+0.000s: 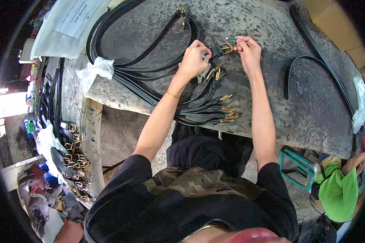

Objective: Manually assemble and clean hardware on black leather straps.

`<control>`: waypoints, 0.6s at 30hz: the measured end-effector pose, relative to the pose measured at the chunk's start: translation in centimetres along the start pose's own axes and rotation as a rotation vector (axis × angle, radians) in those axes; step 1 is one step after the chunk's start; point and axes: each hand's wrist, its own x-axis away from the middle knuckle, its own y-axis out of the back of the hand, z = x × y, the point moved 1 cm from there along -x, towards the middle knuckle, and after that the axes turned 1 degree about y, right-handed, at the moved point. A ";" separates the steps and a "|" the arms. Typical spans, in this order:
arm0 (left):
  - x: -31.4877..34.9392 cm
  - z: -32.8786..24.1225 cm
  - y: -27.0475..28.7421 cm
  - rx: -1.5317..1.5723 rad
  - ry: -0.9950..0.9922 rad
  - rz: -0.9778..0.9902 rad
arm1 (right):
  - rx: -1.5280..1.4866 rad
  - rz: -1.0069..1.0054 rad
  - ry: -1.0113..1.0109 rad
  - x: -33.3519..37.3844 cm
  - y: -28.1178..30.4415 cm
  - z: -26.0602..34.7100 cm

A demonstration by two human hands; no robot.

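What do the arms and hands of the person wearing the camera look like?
The left hand and right hand are both ungloved. Black short sleeves end around the elbows, leaving the forearms uncovered. A thin gold-coloured bracelet circles the left arm near the wrist; none shows on the right. I see no cables on either arm.

A black short-sleeved shirt (190,211) with a camouflage chest band (202,184) is worn — plus a thin bracelet (173,94).

- Grey worktop (267,103), dark-stained
- Left: black belts (136,90) with gold buckles (230,116), white plastic wrap (99,69) around them
- Right: more black straps (323,58)
- Upper left: translucent plastic bag (48,42)
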 end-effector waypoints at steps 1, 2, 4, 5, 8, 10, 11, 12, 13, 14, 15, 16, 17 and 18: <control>0.0 -0.1 0.0 0.000 0.000 0.000 | 0.004 -0.002 0.002 0.0 0.0 0.0; 0.0 -0.1 0.0 -0.006 -0.002 0.008 | 0.003 -0.001 0.003 0.0 0.0 0.0; 0.0 -0.3 0.1 -0.014 -0.004 0.015 | -0.004 0.013 0.007 0.1 0.1 0.1; 0.0 -0.1 0.0 -0.003 -0.007 0.013 | -0.001 0.014 0.006 0.0 0.1 0.0; 0.0 0.2 -0.1 0.021 -0.008 0.011 | -0.008 0.016 0.008 -0.1 0.1 -0.1; 0.0 0.2 -0.1 0.031 -0.009 0.012 | -0.073 0.061 0.027 0.0 0.2 -0.1; 0.0 0.0 -0.1 0.031 -0.005 0.011 | -0.073 0.061 0.028 0.0 0.1 0.0; 0.0 -0.1 0.0 0.031 0.000 0.010 | 0.071 0.073 0.065 0.1 -0.1 0.1; 0.0 -0.1 -0.1 0.031 -0.001 0.011 | 0.217 0.085 0.102 0.3 -0.2 0.1; 0.0 -0.1 -0.1 0.034 -0.009 0.009 | 0.216 0.086 0.102 0.5 -0.5 0.1; 0.0 -0.1 -0.1 0.037 -0.018 0.008 | 0.349 0.146 0.118 0.8 -0.9 0.1; 0.0 0.0 -0.1 0.037 -0.017 0.007 | 0.483 0.206 0.133 1.1 -1.3 0.0; 0.0 0.0 -0.1 0.028 -0.024 -0.003 | 0.510 0.190 0.101 1.7 -2.0 0.2; 0.0 0.1 0.0 0.018 -0.032 -0.014 | 0.509 0.192 0.100 1.9 -2.2 0.5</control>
